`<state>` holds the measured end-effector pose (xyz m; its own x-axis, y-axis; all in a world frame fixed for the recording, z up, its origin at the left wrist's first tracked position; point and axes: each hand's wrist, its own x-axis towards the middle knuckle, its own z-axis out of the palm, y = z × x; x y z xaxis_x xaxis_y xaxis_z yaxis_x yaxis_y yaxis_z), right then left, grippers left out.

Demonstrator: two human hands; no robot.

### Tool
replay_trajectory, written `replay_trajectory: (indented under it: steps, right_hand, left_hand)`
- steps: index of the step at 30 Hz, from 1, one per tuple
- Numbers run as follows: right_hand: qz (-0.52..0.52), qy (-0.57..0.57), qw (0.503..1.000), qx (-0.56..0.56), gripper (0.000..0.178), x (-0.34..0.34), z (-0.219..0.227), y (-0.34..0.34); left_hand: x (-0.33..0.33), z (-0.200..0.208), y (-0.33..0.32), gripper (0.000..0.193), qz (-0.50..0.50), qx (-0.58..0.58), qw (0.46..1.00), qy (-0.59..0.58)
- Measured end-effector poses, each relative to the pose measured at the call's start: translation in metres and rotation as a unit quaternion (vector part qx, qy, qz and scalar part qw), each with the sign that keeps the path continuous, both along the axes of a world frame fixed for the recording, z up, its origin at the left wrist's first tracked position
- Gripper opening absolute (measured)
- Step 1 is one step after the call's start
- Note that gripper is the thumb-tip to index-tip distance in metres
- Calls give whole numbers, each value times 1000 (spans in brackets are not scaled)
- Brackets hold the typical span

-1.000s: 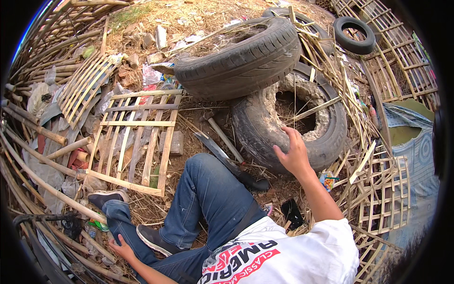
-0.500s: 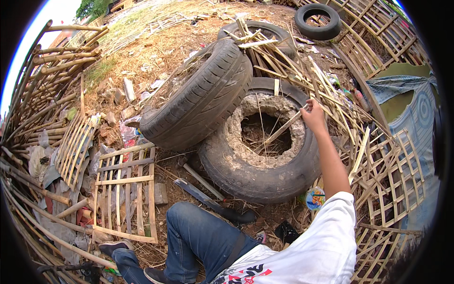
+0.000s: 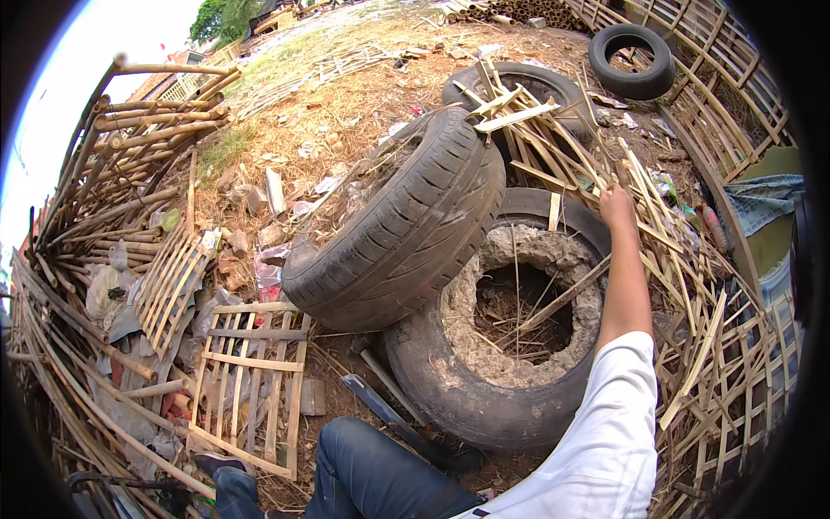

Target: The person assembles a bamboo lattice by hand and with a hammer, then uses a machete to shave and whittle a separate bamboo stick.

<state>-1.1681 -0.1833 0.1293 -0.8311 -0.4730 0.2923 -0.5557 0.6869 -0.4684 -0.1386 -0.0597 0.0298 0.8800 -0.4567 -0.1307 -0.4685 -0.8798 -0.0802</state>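
My right hand (image 3: 616, 208) reaches into a pile of split bamboo strips (image 3: 653, 225) beyond the tyre on the ground. Its fingers are closed round a bamboo strip (image 3: 622, 175) that sticks up from the pile. Below my forearm lies a tyre (image 3: 484, 424) filled with a rough ring of concrete (image 3: 471, 346). A flat stick (image 3: 566, 296) leans in the ring's dark hole, with thin twigs beside it. Against this tyre's left side a second, worn tyre (image 3: 406, 225) stands tilted. My left hand is out of the picture.
Bamboo lattice panels lie at left (image 3: 251, 381) and right (image 3: 743, 398). Stacked bamboo poles (image 3: 164, 130) rise at far left. Two more tyres lie beyond, one half under strips (image 3: 519, 78), one by the fence (image 3: 631, 82). A long dark-bladed tool (image 3: 380, 406) lies near my knee.
My right hand has let go of the flat stick, now left leaning in the hole. It has moved farther out to the bamboo pile and closed on a strip. My view has shifted too.
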Motion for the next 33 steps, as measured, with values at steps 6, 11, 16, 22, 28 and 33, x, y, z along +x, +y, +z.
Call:
replay_trajectory:
  steps: [6,11,16,22,28,33]
  right_hand:
    - [-36,-49,998,12,48,-50,-21,-27]
    - [39,-144,989,-8,43,-36,10,-21]
    - [132,-393,906,-89,23,27,65,39]
    - [145,-548,744,-356,19,183,34,146]
    - [120,-556,692,-444,21,404,4,239]
    - [174,-622,665,-376,23,517,0,276]
  left_hand:
    - [-8,-12,16,86,20,29,999,-8]
    - [7,-5,41,87,35,47,998,-23]
    - [22,-9,74,88,45,71,996,-40]
    - [59,-17,137,89,70,107,988,-82]
    - [60,-24,150,90,15,104,984,-147]
    - [-73,45,76,66,-239,-91,961,105]
